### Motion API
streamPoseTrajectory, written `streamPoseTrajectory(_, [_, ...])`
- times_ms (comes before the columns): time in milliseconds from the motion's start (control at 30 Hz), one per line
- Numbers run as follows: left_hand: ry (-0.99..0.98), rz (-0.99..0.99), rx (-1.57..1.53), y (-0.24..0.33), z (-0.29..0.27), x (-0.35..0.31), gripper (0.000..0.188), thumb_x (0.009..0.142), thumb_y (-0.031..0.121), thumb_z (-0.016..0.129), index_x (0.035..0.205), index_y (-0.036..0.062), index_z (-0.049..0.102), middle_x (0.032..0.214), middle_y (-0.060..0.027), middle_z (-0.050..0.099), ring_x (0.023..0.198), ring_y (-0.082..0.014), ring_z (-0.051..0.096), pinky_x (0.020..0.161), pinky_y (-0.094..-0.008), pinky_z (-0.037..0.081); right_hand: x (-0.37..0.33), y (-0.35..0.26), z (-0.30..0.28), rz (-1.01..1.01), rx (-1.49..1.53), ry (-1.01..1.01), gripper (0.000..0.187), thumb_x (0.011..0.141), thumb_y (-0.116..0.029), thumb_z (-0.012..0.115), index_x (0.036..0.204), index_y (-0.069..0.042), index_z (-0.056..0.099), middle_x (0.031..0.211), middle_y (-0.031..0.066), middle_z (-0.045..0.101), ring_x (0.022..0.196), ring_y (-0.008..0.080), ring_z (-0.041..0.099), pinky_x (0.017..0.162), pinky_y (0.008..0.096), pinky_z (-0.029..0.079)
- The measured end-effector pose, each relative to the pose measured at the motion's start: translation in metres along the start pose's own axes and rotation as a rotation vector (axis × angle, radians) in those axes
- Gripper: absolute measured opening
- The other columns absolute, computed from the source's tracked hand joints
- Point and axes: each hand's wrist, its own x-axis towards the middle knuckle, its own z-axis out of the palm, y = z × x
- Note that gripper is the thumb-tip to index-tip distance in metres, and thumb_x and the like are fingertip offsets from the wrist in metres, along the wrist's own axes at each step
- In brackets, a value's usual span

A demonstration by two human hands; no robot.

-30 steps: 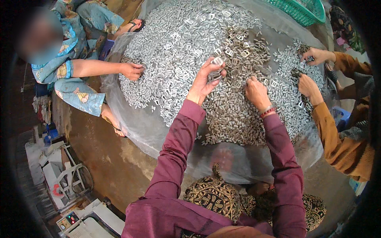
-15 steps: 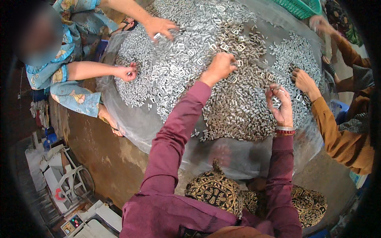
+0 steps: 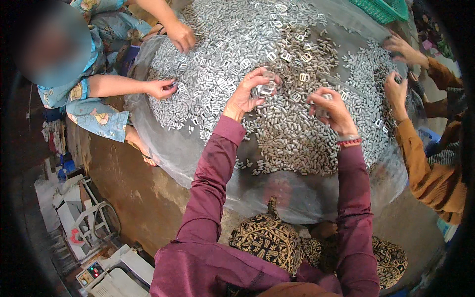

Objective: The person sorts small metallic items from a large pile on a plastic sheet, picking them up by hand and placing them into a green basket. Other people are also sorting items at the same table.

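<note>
The left hand (image 3: 247, 94) is clamping on a small bunch of buckles (image 3: 266, 90) above the left edge of the brown heap (image 3: 292, 148), its fingers curling round them. The buckles are looking smooth and silvery grey, with rounded frames and open middles. The right hand (image 3: 334, 110) is closing its fingers on something silvery (image 3: 322, 112) above the right side of the brown heap; whether this is one buckle or several, I cannot tell. Loose buckles (image 3: 304, 77) are lying on the far part of the brown heap, pale frames with a bar across. The heap itself is showing small, dull, capsule-shaped pieces, while brighter silver pieces (image 3: 198, 89) are spreading to its left. A clear plastic sheet (image 3: 168, 153) is lying under the brown heap. Any marks on the buckles are appearing too small to read, as is any lettering on a control panel (image 3: 90, 274) well to the near left of the heap.
</note>
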Motion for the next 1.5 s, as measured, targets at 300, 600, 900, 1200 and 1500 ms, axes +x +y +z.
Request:
streamPoseTrajectory(300, [-0.003,0.022,0.125,0.007,0.016,0.009,0.028,0.078,0.009,0.061,0.106,0.0096,0.06,0.091,-0.0072,0.06,0.072,-0.0151,0.062,0.035,-0.0206,0.042,0.055,0.061,0.032,-0.251,-1.492,0.27,0.028,0.071,-0.015,0.069,0.095,0.0,0.065,0.084,0.0208,0.065,0.08,0.0329,0.064,0.069,0.0436,0.052])
streamPoseTrajectory(600, [0.069,0.577,1.973,-0.054,-0.009,0.057,0.016,0.074,0.012,0.067,0.083,0.0026,0.058,0.095,-0.0153,0.054,0.089,-0.0336,0.059,0.069,-0.0454,0.051,-0.038,0.016,0.016,0.013,0.397,0.226,0.025,0.081,-0.021,0.065,0.102,-0.01,0.057,0.087,0.0017,0.062,0.072,0.009,0.058,0.043,0.0212,0.035])
streamPoseTrajectory(900, [-0.066,0.4,1.687,-0.01,-0.003,0.043,0.024,0.078,0.025,0.071,0.091,0.0061,0.064,0.077,-0.0078,0.059,0.075,-0.023,0.059,0.059,-0.0331,0.046,-0.021,0.023,-0.001,-0.163,1.023,0.123,0.026,0.085,-0.029,0.059,0.092,-0.005,0.06,0.089,0.011,0.064,0.071,0.0229,0.063,0.04,0.0219,0.044])
streamPoseTrajectory(1200, [-0.273,0.522,1.197,0.028,0.082,0.014,0.014,0.075,0.016,0.064,0.083,0.0046,0.061,0.083,-0.0083,0.055,0.076,-0.021,0.059,0.062,-0.0335,0.048,-0.021,0.017,0.04,-0.017,1.093,0.01,0.053,0.086,-0.038,0.05,0.131,-0.011,0.044,0.129,0.0137,0.05,0.111,0.0346,0.053,0.091,0.0552,0.046])
streamPoseTrajectory(1500, [-0.199,0.821,1.753,-0.051,0.13,0.013,0.031,0.075,0.022,0.062,0.104,0.0108,0.059,0.111,-0.0092,0.054,0.117,-0.0283,0.047,0.103,-0.0565,0.025,0.001,0.044,0.035,0.097,1.301,0.244,0.05,0.09,-0.04,0.041,0.127,-0.006,0.045,0.128,0.0171,0.048,0.116,0.0384,0.047,0.094,0.0582,0.041])
